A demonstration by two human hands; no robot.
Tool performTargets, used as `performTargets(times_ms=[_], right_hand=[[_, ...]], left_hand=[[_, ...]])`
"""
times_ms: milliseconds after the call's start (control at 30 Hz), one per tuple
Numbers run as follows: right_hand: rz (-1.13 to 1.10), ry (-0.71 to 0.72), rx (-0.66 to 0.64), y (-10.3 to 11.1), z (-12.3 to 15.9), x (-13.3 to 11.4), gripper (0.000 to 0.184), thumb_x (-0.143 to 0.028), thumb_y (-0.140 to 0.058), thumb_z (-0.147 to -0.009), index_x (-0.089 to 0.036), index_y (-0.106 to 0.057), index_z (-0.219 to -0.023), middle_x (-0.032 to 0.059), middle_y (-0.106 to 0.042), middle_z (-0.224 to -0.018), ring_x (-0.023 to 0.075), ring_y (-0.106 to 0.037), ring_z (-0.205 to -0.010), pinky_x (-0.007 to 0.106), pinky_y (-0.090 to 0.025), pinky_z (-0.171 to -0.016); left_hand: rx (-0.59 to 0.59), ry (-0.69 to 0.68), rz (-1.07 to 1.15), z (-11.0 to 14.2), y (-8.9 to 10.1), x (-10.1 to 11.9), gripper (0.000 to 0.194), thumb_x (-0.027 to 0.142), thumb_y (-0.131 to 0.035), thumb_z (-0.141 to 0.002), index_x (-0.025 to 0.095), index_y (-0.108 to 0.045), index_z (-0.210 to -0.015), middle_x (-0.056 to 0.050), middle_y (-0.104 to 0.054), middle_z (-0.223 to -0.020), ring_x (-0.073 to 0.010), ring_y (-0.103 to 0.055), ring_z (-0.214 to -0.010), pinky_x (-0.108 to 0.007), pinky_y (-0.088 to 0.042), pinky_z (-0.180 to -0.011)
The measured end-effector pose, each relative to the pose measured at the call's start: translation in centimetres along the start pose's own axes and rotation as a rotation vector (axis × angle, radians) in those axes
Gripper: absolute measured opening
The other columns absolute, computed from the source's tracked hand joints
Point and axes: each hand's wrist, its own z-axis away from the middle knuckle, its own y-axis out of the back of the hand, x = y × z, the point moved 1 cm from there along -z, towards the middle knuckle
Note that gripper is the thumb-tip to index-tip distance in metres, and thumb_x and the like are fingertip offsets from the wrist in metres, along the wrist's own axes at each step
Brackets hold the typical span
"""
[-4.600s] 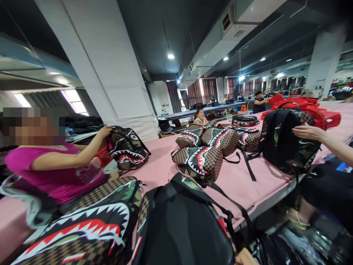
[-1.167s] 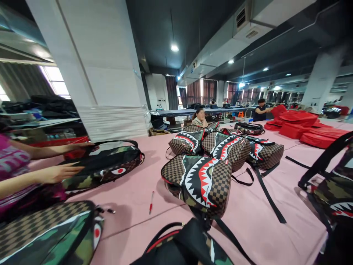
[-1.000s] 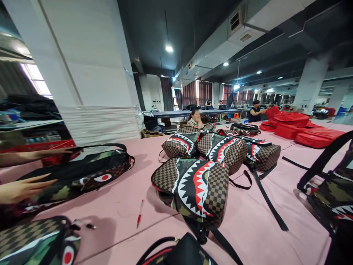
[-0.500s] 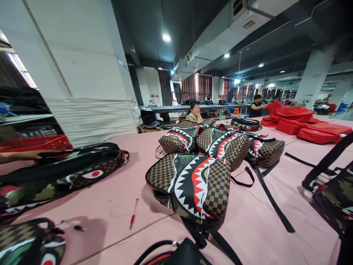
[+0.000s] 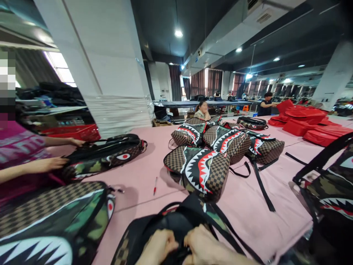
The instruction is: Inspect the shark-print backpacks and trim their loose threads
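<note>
- One pink table (image 5: 286,191) spreads beyond both hands; ahead-left of them stands a white pillar (image 5: 93,55).
- Left hand (image 5: 162,241) and right hand (image 5: 202,241) are near each other, fingers curled at the black backpack (image 5: 168,221) under them; whether they grip it, I cannot tell.
- Ahead of the right hand lie heaped backpacks (image 5: 228,143); ahead of the left hand, a red pen (image 5: 155,186).
- Left of the left hand lies a shark-mouth backpack (image 5: 63,213).
- Farther left, letters on a co-worker's magenta shirt (image 5: 24,145) are blurred.
</note>
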Motion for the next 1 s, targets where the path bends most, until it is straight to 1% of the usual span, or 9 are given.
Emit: performTargets(times_ms=[33, 133, 333, 433, 600, 733, 833, 933, 1000], right_hand=[[0.011, 0.006, -0.031, 0.3, 0.2, -0.6, 0.032, -0.045, -0.068, -0.066, -0.018, -0.066, -0.084, 0.0056, -0.069, -0.082, 0.0243, -0.064, -0.079, 0.032, -0.046, -0.069], [0.08, 0.041, -0.051, 0.8, 1.8, -2.3, 0.029, -0.037, -0.059, -0.071, -0.016, -0.063, -0.091, 0.0079, -0.069, -0.091, 0.0235, -0.064, -0.081, 0.03, -0.042, -0.068], [0.185, 0.106, -0.026, 0.6, 4.8, -4.2, 0.019, -0.027, -0.052, -0.071, -0.015, -0.061, -0.083, 0.0069, -0.067, -0.088, 0.0194, -0.062, -0.072, 0.026, -0.035, -0.056], [0.182, 0.15, -0.018, 0.4, 5.6, -4.7, 0.014, -0.023, -0.052, -0.07, -0.016, -0.059, -0.079, 0.0055, -0.066, -0.085, 0.0168, -0.059, -0.07, 0.025, -0.032, -0.055], [0.15, 0.194, 0.045, 0.0, 7.5, -4.6, 0.01, -0.013, -0.05, -0.072, -0.015, -0.056, -0.079, 0.0043, -0.06, -0.084, 0.0127, -0.054, -0.067, 0.024, -0.031, -0.055], [0.163, 0.115, 0.147, -2.3, 9.3, -3.5, 0.018, -0.005, -0.044, -0.077, -0.016, -0.056, -0.084, 0.0037, -0.055, -0.085, 0.0122, -0.051, -0.068, 0.024, -0.034, -0.059], [0.195, 0.068, 0.165, -5.3, 10.8, -3.1, 0.022, -0.004, -0.042, -0.08, -0.017, -0.058, -0.088, 0.004, -0.054, -0.087, 0.0129, -0.052, -0.072, 0.025, -0.037, -0.067], [0.195, 0.03, 0.131, -7.5, 12.6, -3.2, 0.028, -0.006, -0.041, -0.084, -0.019, -0.059, -0.099, 0.0042, -0.055, -0.09, 0.0139, -0.054, -0.076, 0.026, -0.039, -0.072], [0.169, 0.011, 0.103, -8.0, 13.6, -3.3, 0.036, -0.003, -0.041, -0.082, -0.02, -0.056, -0.11, 0.005, -0.057, -0.096, 0.0154, -0.055, -0.082, 0.027, -0.04, -0.074]], left_hand=[[-0.095, 0.03, 0.004, -0.3, 0.4, 0.3, 0.014, 0.031, -0.066, -0.067, 0.02, -0.062, -0.06, 0.003, -0.06, -0.055, -0.014, -0.06, -0.058, -0.023, -0.043, -0.053], [-0.214, 0.07, 0.015, -0.5, 1.4, 1.4, 0.013, 0.031, -0.065, -0.059, 0.021, -0.06, -0.054, 0.004, -0.055, -0.045, -0.0146, -0.06, -0.055, -0.022, -0.037, -0.049], [-0.09, 0.132, 0.052, 1.2, 0.6, 2.7, 0.019, 0.034, -0.068, -0.055, 0.02, -0.056, -0.049, 0.001, -0.056, -0.048, -0.0177, -0.061, -0.061, -0.025, -0.037, -0.053], [-0.03, 0.12, 0.063, 1.5, -0.3, 2.8, 0.016, 0.028, -0.064, -0.061, 0.019, -0.055, -0.052, 0.0, -0.056, -0.051, -0.0178, -0.06, -0.062, -0.025, -0.036, -0.053], [-0.005, 0.073, 0.161, 2.4, -0.7, 2.4, 0.016, 0.023, -0.053, -0.074, 0.016, -0.055, -0.059, 0.002, -0.053, -0.047, -0.0123, -0.053, -0.046, -0.022, -0.035, -0.049], [0.112, -0.033, 0.218, 6.3, -1.8, 1.1, 0.027, 0.033, -0.043, -0.084, 0.017, -0.054, -0.066, 0.0, -0.056, -0.062, -0.0127, -0.053, -0.059, -0.024, -0.038, -0.058], [0.198, -0.106, 0.225, 10.5, -4.2, 0.1, 0.025, 0.033, -0.042, -0.087, 0.018, -0.053, -0.069, -0.001, -0.056, -0.072, -0.0147, -0.051, -0.071, -0.027, -0.039, -0.07], [0.385, -0.315, 0.188, 14.1, -6.9, -0.4, 0.02, 0.028, -0.043, -0.088, 0.019, -0.054, -0.074, -0.002, -0.054, -0.074, -0.016, -0.048, -0.075, -0.03, -0.04, -0.072], [0.496, -0.423, 0.163, 15.4, -8.1, -0.5, 0.017, 0.024, -0.041, -0.089, 0.019, -0.055, -0.08, -0.002, -0.055, -0.077, -0.0162, -0.048, -0.077, -0.03, -0.041, -0.071]])
